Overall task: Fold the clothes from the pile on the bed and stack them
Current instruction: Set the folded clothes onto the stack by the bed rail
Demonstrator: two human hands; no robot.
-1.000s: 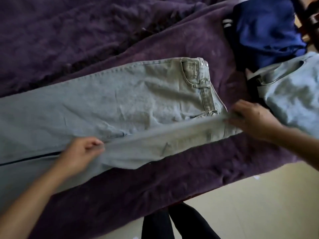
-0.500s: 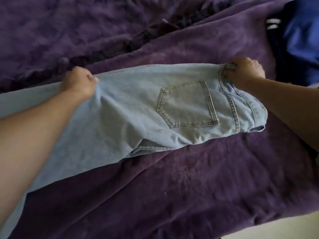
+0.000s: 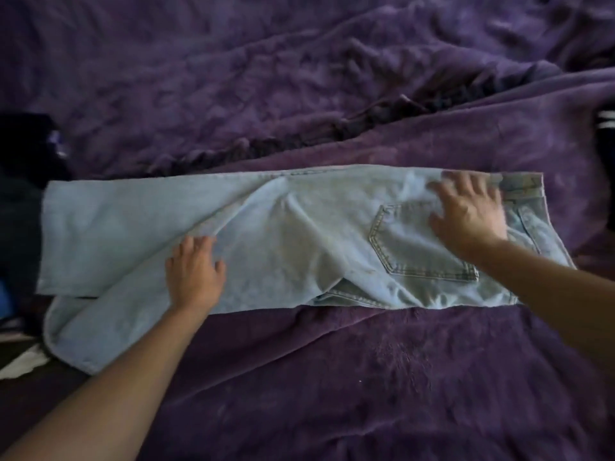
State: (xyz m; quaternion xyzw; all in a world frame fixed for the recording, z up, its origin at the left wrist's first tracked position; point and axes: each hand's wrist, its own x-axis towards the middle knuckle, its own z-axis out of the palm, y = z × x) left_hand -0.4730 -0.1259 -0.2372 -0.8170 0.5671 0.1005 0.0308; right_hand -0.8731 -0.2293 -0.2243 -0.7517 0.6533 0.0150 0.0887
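Observation:
A pair of light blue jeans (image 3: 299,234) lies across the purple bed, folded lengthwise with one leg over the other. The waistband is at the right and a back pocket (image 3: 416,251) faces up. My left hand (image 3: 196,271) lies flat on the thigh part, fingers straight, beside a ridge in the cloth. My right hand (image 3: 469,211) is spread flat on the seat near the waistband and looks blurred. The lower leg's hem sticks out at the bottom left.
A purple blanket (image 3: 366,377) covers the bed, with a rumpled fold running across behind the jeans. Dark clothes (image 3: 23,168) lie at the left edge. A black garment with white stripes (image 3: 605,128) shows at the right edge.
Both hands have let go of the jeans' far edge and now lie flat on the folded cloth. The view has shifted left, so the blue garment at the right is out of sight.

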